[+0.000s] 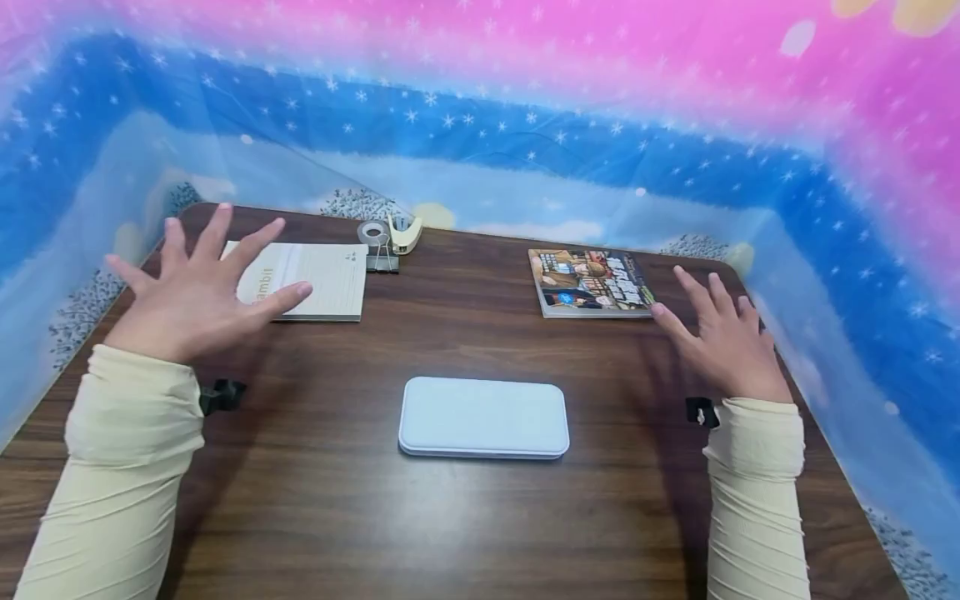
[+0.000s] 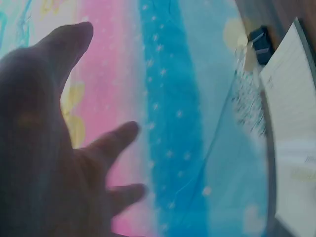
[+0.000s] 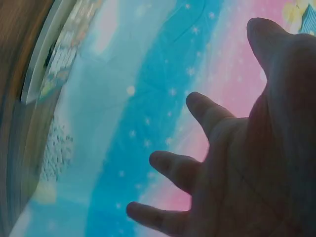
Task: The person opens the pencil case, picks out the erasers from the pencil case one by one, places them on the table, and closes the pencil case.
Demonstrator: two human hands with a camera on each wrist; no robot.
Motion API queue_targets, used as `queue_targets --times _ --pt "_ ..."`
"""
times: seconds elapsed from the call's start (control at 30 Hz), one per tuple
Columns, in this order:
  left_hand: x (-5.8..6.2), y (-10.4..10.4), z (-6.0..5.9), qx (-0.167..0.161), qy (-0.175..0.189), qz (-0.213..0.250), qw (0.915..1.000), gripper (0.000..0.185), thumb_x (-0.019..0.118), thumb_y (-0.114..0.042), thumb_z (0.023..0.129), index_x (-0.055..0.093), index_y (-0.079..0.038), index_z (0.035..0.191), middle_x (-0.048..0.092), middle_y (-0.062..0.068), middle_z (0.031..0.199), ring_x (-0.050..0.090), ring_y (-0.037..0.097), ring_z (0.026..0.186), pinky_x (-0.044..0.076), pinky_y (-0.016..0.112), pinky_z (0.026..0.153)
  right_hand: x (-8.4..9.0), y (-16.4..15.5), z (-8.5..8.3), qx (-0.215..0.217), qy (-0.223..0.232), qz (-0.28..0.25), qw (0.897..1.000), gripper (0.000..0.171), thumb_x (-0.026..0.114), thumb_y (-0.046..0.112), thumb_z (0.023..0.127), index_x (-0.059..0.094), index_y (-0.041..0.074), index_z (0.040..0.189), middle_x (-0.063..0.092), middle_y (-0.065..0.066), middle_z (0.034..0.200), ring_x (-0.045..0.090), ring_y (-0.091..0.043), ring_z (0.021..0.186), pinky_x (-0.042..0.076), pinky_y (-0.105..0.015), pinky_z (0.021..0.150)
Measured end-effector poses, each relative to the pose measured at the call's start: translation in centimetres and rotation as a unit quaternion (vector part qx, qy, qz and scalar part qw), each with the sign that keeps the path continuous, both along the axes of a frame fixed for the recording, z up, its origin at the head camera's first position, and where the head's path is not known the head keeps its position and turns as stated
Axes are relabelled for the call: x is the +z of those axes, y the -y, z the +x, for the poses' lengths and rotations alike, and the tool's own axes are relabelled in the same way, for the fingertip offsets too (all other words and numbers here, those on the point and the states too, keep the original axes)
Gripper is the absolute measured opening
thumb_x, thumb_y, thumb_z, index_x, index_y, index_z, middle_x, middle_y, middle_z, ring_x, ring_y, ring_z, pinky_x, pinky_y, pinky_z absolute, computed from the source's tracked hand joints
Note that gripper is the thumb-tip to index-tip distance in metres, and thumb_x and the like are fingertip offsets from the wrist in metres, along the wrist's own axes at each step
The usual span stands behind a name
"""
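Observation:
My left hand [image 1: 197, 287] is held up over the table's left side with fingers spread, and it holds nothing. In the head view it covers part of a cream notebook [image 1: 330, 283]. On the right, my right hand [image 1: 723, 342] is raised too, fingers spread, holding nothing, near a book with a colourful illustrated cover [image 1: 588, 283]. Between the hands and closer to me lies a white flat case [image 1: 483, 418] with rounded corners, its lid down. The wrist views show the left hand [image 2: 54, 143] and right hand [image 3: 242, 163] with nothing in them.
Behind the notebook stand a roll of tape [image 1: 372, 234], a black binder clip [image 1: 383, 262] and a small cream stapler [image 1: 405, 234]. The dark wood table [image 1: 465, 525] is bordered by a pink and blue patterned curtain [image 1: 480, 117] at the back and sides.

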State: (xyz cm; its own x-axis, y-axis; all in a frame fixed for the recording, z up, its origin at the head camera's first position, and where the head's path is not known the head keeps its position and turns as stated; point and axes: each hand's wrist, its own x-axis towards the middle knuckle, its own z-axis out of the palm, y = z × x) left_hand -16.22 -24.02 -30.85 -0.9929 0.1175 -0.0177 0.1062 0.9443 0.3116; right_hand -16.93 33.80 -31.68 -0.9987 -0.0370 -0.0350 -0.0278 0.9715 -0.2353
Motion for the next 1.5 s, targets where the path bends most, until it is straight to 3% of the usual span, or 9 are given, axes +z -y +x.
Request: queue_targets --times 0.1,0.2,0.3,0.4,0.6,0.87,1.07,1.27,1.5 --pt "-1.1 -1.3 0.0 -0.033 -0.065 0.016 0.9972 0.092 0.053 -0.073 0.098 0.020 -0.027 0.170 0.008 0.020 0.175 0.005 0.062 0.152 -0.004 0.091 0.103 -0.3 2.1 0.8 0.050 -0.081 -0.003 0.995 0.080 0.049 0.065 0.105 0.029 0.020 0.168 0.024 -0.026 0.169 0.027 -0.066 0.142 0.027 -0.085 0.101" --pt "-3.0 -3.3 1.0 -0.078 -0.095 0.101 0.9873 0.081 0.068 -0.053 0.100 0.039 -0.011 0.163 0.040 0.026 0.160 0.037 0.053 0.143 0.024 0.079 0.110 -1.3 5.9 2.6 0.149 -0.204 -0.041 0.967 0.054 0.073 0.041 0.101 0.064 0.008 0.142 0.062 -0.022 0.141 0.056 -0.048 0.121 0.048 -0.067 0.095" --pt "-5.5 -5.6 2.7 -0.107 -0.049 0.231 0.9657 0.064 0.071 -0.035 0.102 0.050 -0.001 0.153 0.057 0.024 0.138 0.056 0.042 0.123 0.044 0.064 0.103 -3.3 10.0 5.2 0.272 -0.279 -0.077 0.918 0.023 0.084 0.017 0.091 0.077 0.006 0.109 0.075 -0.010 0.104 0.064 -0.028 0.095 0.056 -0.045 0.079" --pt "-8.0 -7.8 4.1 -0.098 0.035 0.322 0.9411 0.055 0.065 -0.030 0.106 0.052 0.001 0.150 0.062 0.020 0.131 0.061 0.033 0.113 0.051 0.051 0.097 -5.4 13.5 7.6 0.356 -0.275 -0.081 0.889 0.012 0.085 0.011 0.088 0.080 0.010 0.099 0.075 -0.001 0.093 0.063 -0.018 0.086 0.057 -0.034 0.072" --pt "-11.2 -10.7 4.6 -0.098 0.124 0.375 0.9137 0.059 0.065 -0.033 0.106 0.053 0.005 0.150 0.061 0.020 0.136 0.060 0.028 0.117 0.049 0.042 0.099 -8.0 17.0 9.2 0.396 -0.253 -0.014 0.882 0.013 0.086 0.014 0.090 0.081 0.011 0.102 0.075 0.001 0.094 0.065 -0.016 0.088 0.059 -0.028 0.079" --pt "-12.9 -11.7 4.9 -0.143 0.055 0.312 0.9375 0.071 0.085 -0.036 0.090 0.059 0.000 0.146 0.058 0.012 0.121 0.055 0.019 0.097 0.049 0.033 0.083 -8.4 17.9 9.6 0.400 -0.222 0.015 0.889 0.026 0.089 0.023 0.088 0.081 0.009 0.108 0.077 -0.002 0.098 0.066 -0.015 0.088 0.060 -0.027 0.079" --pt "-12.9 -11.8 5.2 -0.156 0.052 0.288 0.9433 0.095 0.096 -0.042 0.074 0.054 -0.002 0.149 0.054 0.011 0.128 0.055 0.024 0.113 0.049 0.041 0.095 -8.3 18.2 9.8 0.403 -0.237 0.043 0.883 0.026 0.089 0.021 0.088 0.080 0.008 0.108 0.075 -0.003 0.097 0.065 -0.016 0.086 0.060 -0.028 0.078" --pt "-13.0 -11.9 5.4 -0.166 0.055 0.272 0.9463 0.098 0.098 -0.035 0.070 0.051 -0.004 0.151 0.050 0.012 0.131 0.054 0.026 0.117 0.047 0.046 0.100 -8.6 18.2 9.7 0.423 -0.275 0.060 0.861 0.020 0.086 0.016 0.088 0.077 0.007 0.104 0.073 -0.003 0.089 0.064 -0.018 0.080 0.060 -0.028 0.072" --pt "-12.7 -12.3 5.5 -0.158 0.030 0.246 0.9558 0.093 0.099 -0.034 0.065 0.057 -0.005 0.142 0.054 0.010 0.126 0.054 0.025 0.109 0.049 0.045 0.095 -8.9 18.2 9.2 0.459 -0.314 0.118 0.823 0.014 0.070 0.010 0.095 0.073 0.003 0.106 0.069 -0.005 0.083 0.063 -0.018 0.074 0.060 -0.027 0.068"
